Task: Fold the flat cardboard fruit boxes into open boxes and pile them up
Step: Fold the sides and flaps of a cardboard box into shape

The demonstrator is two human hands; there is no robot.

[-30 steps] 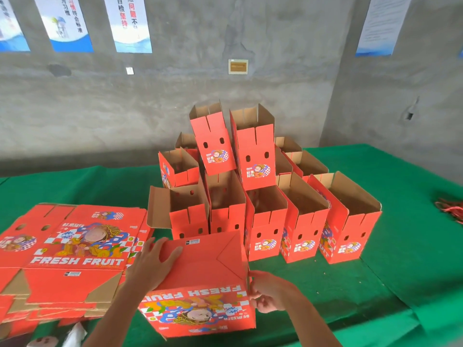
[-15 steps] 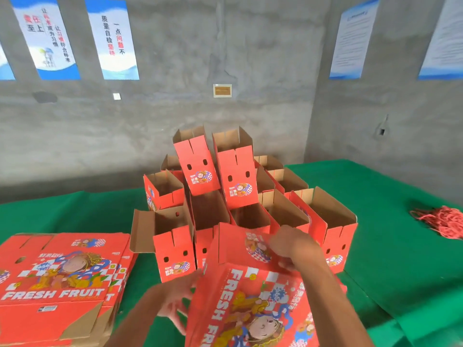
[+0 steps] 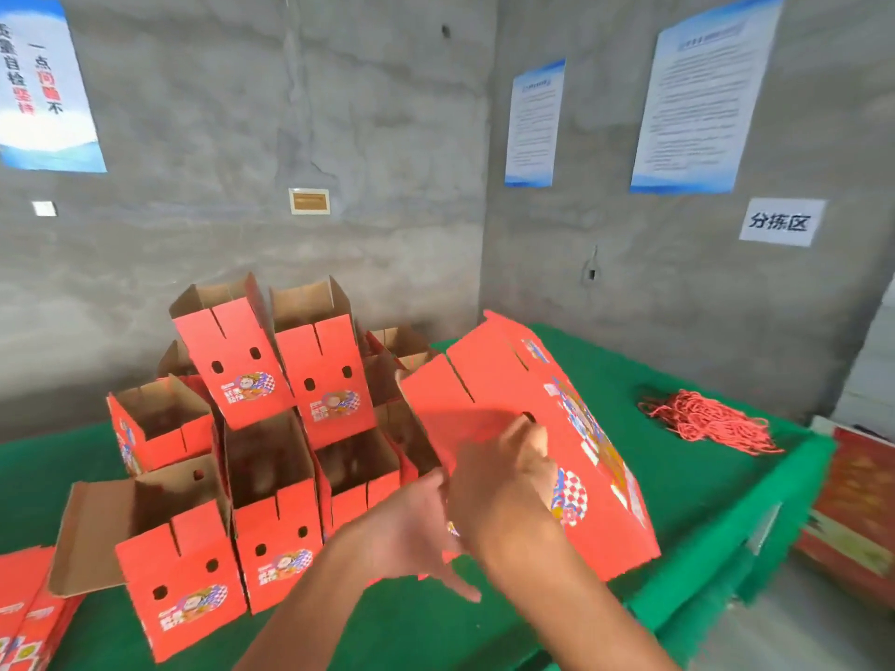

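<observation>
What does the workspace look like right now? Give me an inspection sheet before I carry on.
Surface: table under green cloth, bare at the front right.
Job's things: pile of folded red cardboard fruit boxes, open tops up, two tiers; one red box in hand, tilted, at the pile's right; flat red cardboard blanks at the left edge.
Clutter: bundle of red cords on the cloth, far right.
Grippers: right hand on the held box's end panel, a fingertip at its punched hole; left hand open, fingers spread, beside it.
Cables: nothing seen.
Surroundings: grey concrete walls, blue-and-white posters, white sign.
</observation>
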